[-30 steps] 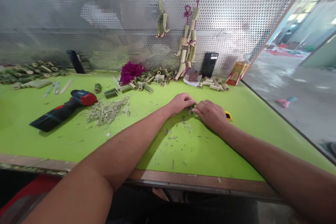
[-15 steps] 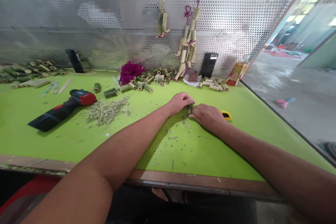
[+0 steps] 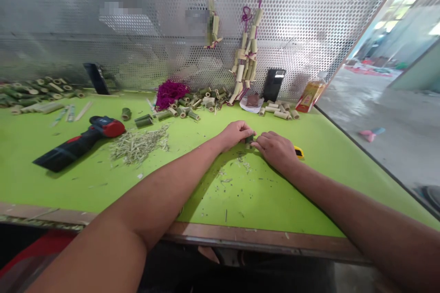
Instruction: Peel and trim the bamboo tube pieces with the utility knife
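Note:
My left hand (image 3: 237, 134) is closed on a short green bamboo piece (image 3: 249, 138), which stands near the middle of the green table (image 3: 275, 201). Just right of it is my right hand (image 3: 276, 148), its fingers bent together near the piece's lower edge; what they hold, if anything, is too small to make out. A yellow and black tool (image 3: 299, 152) lies partly hidden behind my right hand. Small shavings (image 3: 244, 163) are scattered on the table in front of both hands.
Left on the table lie a black and red power tool (image 3: 82, 141) and a shavings pile (image 3: 140, 144). Bamboo pieces (image 3: 187, 105), purple string (image 3: 171, 94), a phone (image 3: 274, 84) and a bottle (image 3: 311, 95) line the back. Bamboo figures (image 3: 245, 59) hang on the mesh wall.
My right hand has shifted slightly right, away from the bamboo piece. My left hand stays in place, still holding the piece.

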### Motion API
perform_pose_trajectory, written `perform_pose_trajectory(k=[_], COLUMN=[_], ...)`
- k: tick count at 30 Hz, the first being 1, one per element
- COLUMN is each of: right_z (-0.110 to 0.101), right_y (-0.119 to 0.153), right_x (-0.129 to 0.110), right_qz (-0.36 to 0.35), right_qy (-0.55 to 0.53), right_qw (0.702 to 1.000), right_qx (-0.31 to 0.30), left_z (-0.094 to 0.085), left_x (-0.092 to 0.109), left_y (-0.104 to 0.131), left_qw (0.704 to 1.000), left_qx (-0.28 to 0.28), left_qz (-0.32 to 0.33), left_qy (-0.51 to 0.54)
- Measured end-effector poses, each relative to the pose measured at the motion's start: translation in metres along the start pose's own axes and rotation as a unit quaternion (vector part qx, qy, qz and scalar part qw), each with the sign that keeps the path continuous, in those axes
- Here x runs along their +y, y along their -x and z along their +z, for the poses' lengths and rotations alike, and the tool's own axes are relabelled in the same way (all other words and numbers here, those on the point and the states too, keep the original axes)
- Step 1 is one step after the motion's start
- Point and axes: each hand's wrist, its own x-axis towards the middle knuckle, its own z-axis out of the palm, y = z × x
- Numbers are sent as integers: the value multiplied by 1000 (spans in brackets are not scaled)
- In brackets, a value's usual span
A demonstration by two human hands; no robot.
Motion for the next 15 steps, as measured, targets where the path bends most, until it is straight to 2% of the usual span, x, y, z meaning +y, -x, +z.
perform_pose_trajectory(k=[11, 15], right_z=[-1, 0], right_y=[-3, -3], right_x=[0, -3], right_qz=[-6, -46], right_qy=[-8, -4], right_qw=[1000, 998], right_qx=[-20, -41], left_z=[0, 0], left_x=[3, -4], left_y=[2, -1], left_qw=[1000, 1000], left_qx=[-5, 11], left_qz=[1, -7], left_qy=[-16, 14])
